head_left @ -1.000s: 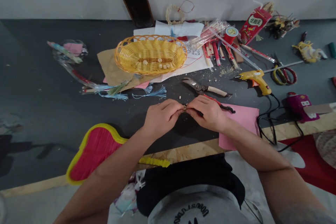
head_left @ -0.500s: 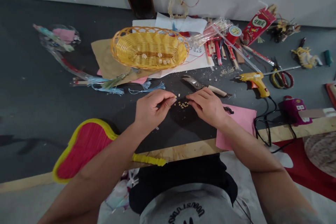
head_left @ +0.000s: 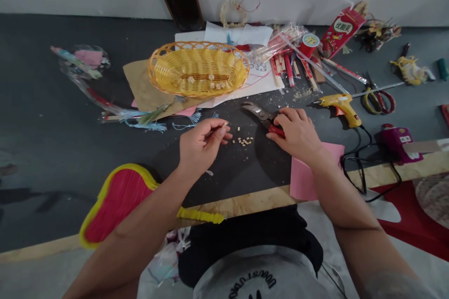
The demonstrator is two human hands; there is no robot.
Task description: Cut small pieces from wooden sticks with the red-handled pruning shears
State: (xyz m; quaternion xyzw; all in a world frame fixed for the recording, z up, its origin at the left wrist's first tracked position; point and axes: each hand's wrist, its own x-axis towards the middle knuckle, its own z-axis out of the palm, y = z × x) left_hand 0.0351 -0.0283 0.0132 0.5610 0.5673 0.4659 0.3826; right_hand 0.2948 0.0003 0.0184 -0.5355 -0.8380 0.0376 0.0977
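Note:
My left hand (head_left: 201,142) pinches a small pale wooden piece (head_left: 225,124) between thumb and forefinger. To its right, several little wooden bits (head_left: 244,141) lie scattered on the dark tabletop, with one (head_left: 238,129) a bit apart from them. My right hand (head_left: 298,133) is closed around the red handle of the pruning shears (head_left: 257,111), whose blades point to the upper left and still rest on the table. Part of the handles is hidden under my fingers.
A yellow wicker basket (head_left: 199,67) holding several small pieces stands behind my hands. On the right lie a yellow glue gun (head_left: 342,106) with its cord, scissors (head_left: 380,100), pink paper (head_left: 305,177) and a red drink carton (head_left: 343,30). A red-and-yellow fan-like piece (head_left: 121,201) is at front left.
My right hand has moved right and up from the small bits and taken hold of the pruning shears. My left hand, still pinching its piece, has shifted slightly left.

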